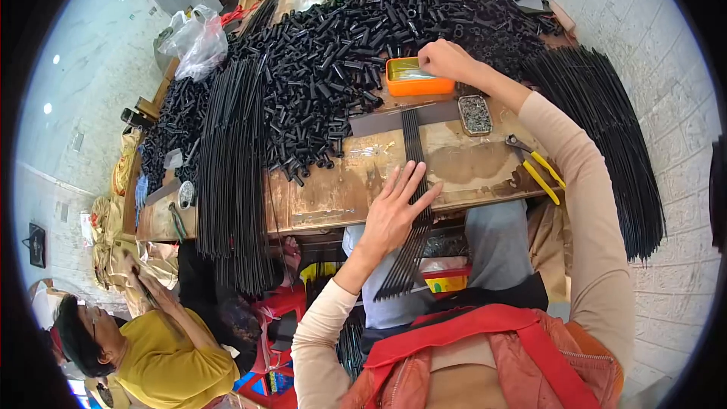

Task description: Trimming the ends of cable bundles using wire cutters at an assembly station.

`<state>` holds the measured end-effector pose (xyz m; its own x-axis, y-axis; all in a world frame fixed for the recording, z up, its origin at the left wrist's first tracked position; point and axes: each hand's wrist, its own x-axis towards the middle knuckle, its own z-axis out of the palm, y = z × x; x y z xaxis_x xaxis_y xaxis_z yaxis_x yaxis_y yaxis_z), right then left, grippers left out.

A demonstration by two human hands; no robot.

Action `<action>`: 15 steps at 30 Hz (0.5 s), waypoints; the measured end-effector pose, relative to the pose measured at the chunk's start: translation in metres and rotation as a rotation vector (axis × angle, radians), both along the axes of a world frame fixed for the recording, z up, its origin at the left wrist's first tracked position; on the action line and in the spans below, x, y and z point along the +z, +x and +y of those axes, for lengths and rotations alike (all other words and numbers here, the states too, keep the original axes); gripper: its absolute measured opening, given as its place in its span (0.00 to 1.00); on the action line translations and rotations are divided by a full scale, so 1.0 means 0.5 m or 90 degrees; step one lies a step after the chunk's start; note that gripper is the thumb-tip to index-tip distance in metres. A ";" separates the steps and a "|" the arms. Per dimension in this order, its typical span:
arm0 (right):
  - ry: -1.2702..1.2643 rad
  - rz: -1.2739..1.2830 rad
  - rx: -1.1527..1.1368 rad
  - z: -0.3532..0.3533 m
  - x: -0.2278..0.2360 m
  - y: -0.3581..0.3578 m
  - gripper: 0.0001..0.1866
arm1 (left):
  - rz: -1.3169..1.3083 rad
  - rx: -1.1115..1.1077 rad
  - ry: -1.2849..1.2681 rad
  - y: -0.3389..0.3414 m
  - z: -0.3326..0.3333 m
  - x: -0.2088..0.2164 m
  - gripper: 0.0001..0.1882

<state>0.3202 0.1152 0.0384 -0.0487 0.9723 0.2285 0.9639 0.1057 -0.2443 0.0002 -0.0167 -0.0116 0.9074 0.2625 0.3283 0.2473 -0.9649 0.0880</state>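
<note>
We have a flat row of thin black rods (411, 136) in front of us, its upper end lying on a long grey strip (371, 123), its middle on the bench (326, 201) and its lower end hanging past the near edge, over our lap. Of our two hands, the left hand (394, 210) lies palm down across the rods, fingers spread wide, pressing on them without closing around them. Our right hand (448, 58) is at the orange box (420, 88), its fingers bent at the box's right end; we cannot tell whether they pinch anything. Pale, thin pieces show inside the box.

Just right of the rods, near that box, we see a small clear tray (475, 115) filled with tiny metallic bits, and farther right the yellow-handled pliers (539, 174), whose grips point toward us. Beyond the strip spreads a large heap of short black tubular parts (318, 91). A thick bundle of long black rods (231, 167) hangs over the edge to our left, and another bundle (598, 98) lies to our right. A clear plastic bag (198, 49) sits by the heap's left side. At lower left, a person in a yellow top (173, 356) is near the bench.
</note>
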 end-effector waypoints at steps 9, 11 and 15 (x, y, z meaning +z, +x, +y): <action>0.135 -0.072 0.224 -0.127 -0.029 -0.062 0.09 | -0.011 -0.004 0.034 0.005 0.005 0.002 0.29; 0.139 -0.092 0.238 -0.140 -0.040 -0.065 0.15 | -0.027 -0.001 0.024 0.006 0.005 -0.007 0.28; 0.083 -0.077 0.211 -0.159 -0.028 -0.053 0.18 | -0.058 0.008 0.036 0.008 0.003 -0.013 0.29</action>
<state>0.2935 0.0355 0.0247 -0.3896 0.8628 0.3222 0.8937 0.4387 -0.0942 0.0043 -0.0152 -0.0183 0.8702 0.2521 0.4234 0.2527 -0.9659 0.0558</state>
